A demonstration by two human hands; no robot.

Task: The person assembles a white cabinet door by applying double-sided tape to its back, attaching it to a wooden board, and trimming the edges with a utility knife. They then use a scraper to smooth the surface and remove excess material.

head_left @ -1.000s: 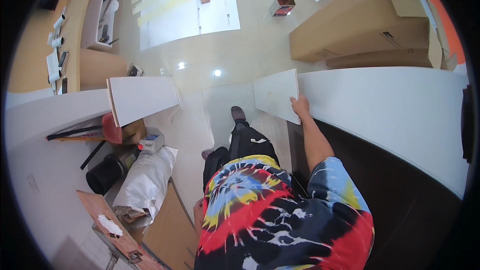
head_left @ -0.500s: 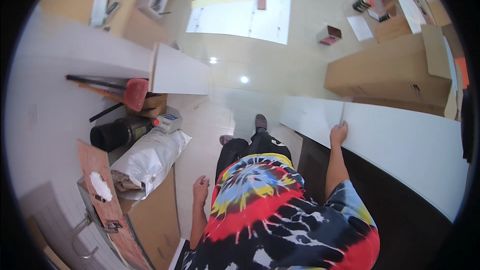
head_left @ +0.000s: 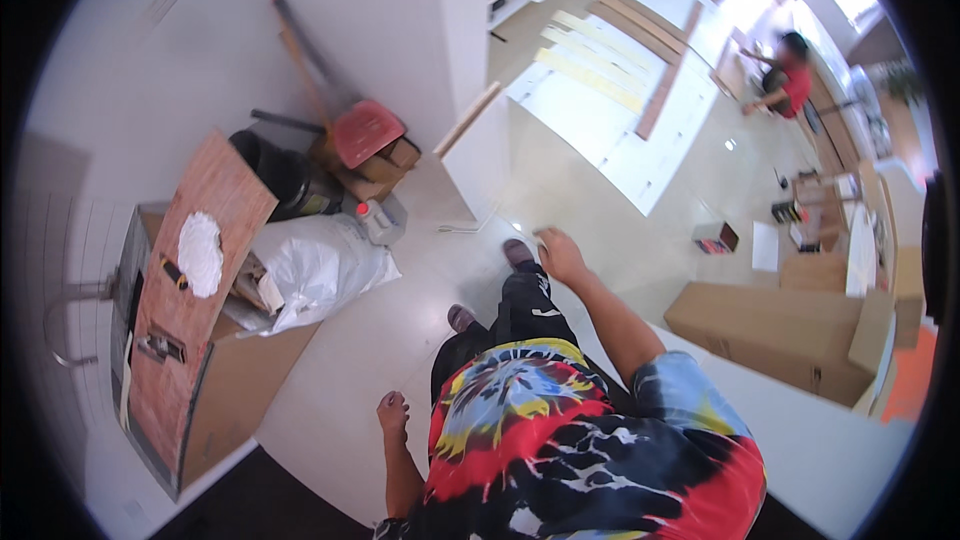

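Observation:
My right hand [head_left: 562,258] is raised in front of me, above the floor near my right shoe. Its fingers are curled, and whatever they may hold is hidden. Low at my left side hangs my left hand [head_left: 393,412], loosely closed with nothing visible in it; it touches nothing. Left of me a reddish wooden board [head_left: 225,215] leans over a brown cabinet [head_left: 235,405]. On the board are a white patch [head_left: 200,255], a small yellow-and-black tool [head_left: 174,273] and a metal hand plane [head_left: 162,345]. A stuffed white sack [head_left: 325,270] lies beside the board.
A red dustpan [head_left: 368,133], a black bucket [head_left: 275,175] and a white jug [head_left: 378,222] stand by the wall. A white panel [head_left: 475,155] juts out ahead. To the right lies a long cardboard box [head_left: 765,335]. A person [head_left: 790,80] crouches far right.
My view has turned left. My right hand has left the white board on the right and now hangs before me. The crouching person has come into view.

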